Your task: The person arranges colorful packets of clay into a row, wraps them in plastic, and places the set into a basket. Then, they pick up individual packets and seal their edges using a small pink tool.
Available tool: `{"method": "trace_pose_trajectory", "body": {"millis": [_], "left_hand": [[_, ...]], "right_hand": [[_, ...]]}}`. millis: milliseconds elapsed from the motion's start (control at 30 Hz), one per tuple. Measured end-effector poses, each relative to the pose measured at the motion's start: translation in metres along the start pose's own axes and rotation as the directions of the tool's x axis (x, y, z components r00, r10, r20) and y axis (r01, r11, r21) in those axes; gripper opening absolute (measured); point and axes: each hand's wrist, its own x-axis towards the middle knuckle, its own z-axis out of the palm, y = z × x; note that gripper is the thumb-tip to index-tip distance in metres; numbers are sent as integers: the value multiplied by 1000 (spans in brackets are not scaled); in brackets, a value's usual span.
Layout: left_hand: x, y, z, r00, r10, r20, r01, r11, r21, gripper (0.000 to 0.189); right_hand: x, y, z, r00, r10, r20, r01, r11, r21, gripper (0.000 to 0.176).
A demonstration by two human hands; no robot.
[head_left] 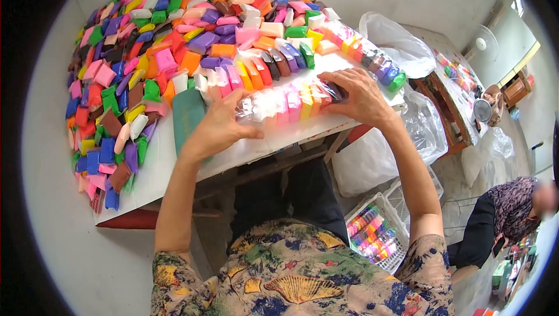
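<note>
A clear plastic bag with a row of coloured clay-like packets [293, 104] lies along the front of the white table, white and pink at one end, yellow and orange further right. My left hand [224, 123] grips its left end, thumb in front and fingers behind. Around its right end, my right hand [362, 99] is curled, covering the packets there. Just behind the bag stands a loose row of packets [252, 74] in several colours. A second filled clear bag [365, 54] lies behind my right hand. Beside my left wrist sits a teal block-like object [187, 115].
A big heap of small coloured packets [157, 42] covers the back and left of the table [151, 183]. Below right, a white crate [381, 205] holds filled bags, near plastic sacks [364, 162]. A seated person [501, 217] is at far right.
</note>
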Motion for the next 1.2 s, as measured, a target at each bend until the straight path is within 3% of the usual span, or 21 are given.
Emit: {"method": "trace_pose_trajectory", "body": {"millis": [167, 267, 367, 467, 567, 667, 967, 1067, 1200], "left_hand": [[-9, 8, -20, 980, 173, -95, -165, 983, 86, 92], [3, 8, -15, 970, 243, 15, -243, 964, 112, 94], [9, 2, -5, 959, 284, 23, -285, 955, 87, 87], [9, 6, -8, 930, 368, 23, -359, 890, 282, 80], [1, 11, -9, 935, 355, 1, -331, 870, 366, 76], [-5, 9, 0, 982, 184, -41, -179, 978, 109, 73], [-14, 6, 5, 990, 4, -141, -14, 998, -69, 51], [-17, 2, -1, 993, 86, -79, -88, 996, -22, 39], [-16, -6, 2, 996, 50, -70, -58, 990, -129, 31]], "right_hand": [[-1, 2, 2, 999, -30, -25, 30, 1000, -6, 64], [-1, 3, 4, 999, -25, -33, 25, 1000, 9, 64], [-1, 2, 1, 1000, -28, -13, 28, 1000, 3, 64], [-2, 0, 0, 999, -27, -24, 27, 1000, -1, 64], [-1, -1, 0, 999, -25, -28, 25, 1000, 0, 64], [-1, 2, 1, 999, -39, -18, 39, 999, 14, 63], [-3, 7, -3, 995, -65, -72, 64, 998, -12, 71], [-7, 14, -17, 991, -105, -86, 92, 986, -135, 76], [-9, 26, -31, 975, 154, 162, -155, 988, -10, 76]]}}
